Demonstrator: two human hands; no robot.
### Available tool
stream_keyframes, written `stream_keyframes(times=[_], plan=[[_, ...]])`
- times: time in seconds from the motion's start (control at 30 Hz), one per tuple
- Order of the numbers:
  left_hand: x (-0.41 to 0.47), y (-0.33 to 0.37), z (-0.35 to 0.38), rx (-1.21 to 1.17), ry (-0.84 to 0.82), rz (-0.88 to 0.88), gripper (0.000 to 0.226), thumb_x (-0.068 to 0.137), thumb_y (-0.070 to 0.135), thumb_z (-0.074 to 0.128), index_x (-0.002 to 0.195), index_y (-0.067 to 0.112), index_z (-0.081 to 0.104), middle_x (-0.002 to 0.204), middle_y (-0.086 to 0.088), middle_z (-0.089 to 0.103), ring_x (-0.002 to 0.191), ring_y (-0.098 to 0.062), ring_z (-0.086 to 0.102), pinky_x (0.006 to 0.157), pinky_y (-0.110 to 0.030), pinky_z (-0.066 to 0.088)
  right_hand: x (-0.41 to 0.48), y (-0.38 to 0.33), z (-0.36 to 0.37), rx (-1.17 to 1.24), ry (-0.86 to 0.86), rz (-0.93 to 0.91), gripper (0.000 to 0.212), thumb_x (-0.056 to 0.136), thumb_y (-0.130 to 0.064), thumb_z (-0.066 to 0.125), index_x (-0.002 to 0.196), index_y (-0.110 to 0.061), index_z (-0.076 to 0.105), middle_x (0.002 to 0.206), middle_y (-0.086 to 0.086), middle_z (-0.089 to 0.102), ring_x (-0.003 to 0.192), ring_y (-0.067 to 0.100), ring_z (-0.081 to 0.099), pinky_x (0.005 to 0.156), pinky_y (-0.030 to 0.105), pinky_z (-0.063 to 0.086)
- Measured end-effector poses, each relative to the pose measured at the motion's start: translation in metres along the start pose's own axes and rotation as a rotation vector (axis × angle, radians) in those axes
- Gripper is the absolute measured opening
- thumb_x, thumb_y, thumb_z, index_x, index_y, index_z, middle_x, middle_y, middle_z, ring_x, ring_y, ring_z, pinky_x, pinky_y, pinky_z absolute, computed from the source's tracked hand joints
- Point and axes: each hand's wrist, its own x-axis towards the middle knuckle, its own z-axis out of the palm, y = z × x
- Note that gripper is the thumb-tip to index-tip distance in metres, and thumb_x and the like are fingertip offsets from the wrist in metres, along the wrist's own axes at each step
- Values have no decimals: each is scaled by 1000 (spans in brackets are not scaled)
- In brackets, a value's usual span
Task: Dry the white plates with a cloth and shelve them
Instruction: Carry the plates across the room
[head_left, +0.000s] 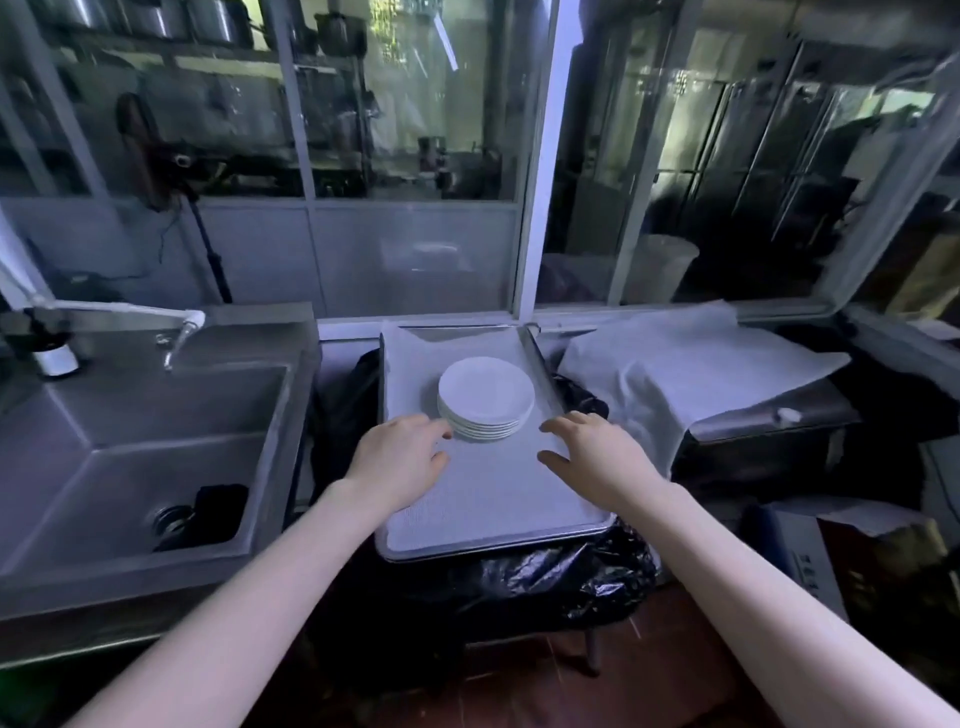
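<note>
Head view, plates: white plates (485, 397) sit stacked on a lined tray (498, 499), set there, I judge, awaiting drying.
Left hand (400, 460): spread, empty, fingertips just beside the stack's left edge.
Right hand (592, 452): spread, empty, near its right edge; I flank it to lift.
Cloth: white sheet (691, 364) draped on the counter to the right.
Sink (140, 441): left, apart.

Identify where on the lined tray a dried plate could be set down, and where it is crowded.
Free: the tray liner between the plate stack and the near rim, and the strip behind the stack toward the window. Crowded: either side of the stack's near edge, where the left hand and right hand reach in, open.
</note>
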Motion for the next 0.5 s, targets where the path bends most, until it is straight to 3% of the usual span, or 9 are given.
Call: stream_keyframes(times=[0.3, 0.5], plan=[[153, -37, 73, -122, -40, -125, 33, 99, 32, 56, 131, 28, 62, 116, 4, 65, 109, -22, 61, 78, -31, 46, 168, 71, 62, 59, -86, 4, 49, 97, -42, 52, 143, -25, 45, 133, 2, 55, 126, 24, 47, 96, 37, 42], [229, -55, 125, -189, -124, -290, 38, 100, 36, 56, 137, 27, 57, 124, 2, 59, 117, -21, 56, 88, -38, 51, 268, 109, 118, 126, -236, -35, 52, 97, -40, 53, 145, -23, 42, 141, 5, 48, 131, 27, 42, 104, 41, 40]])
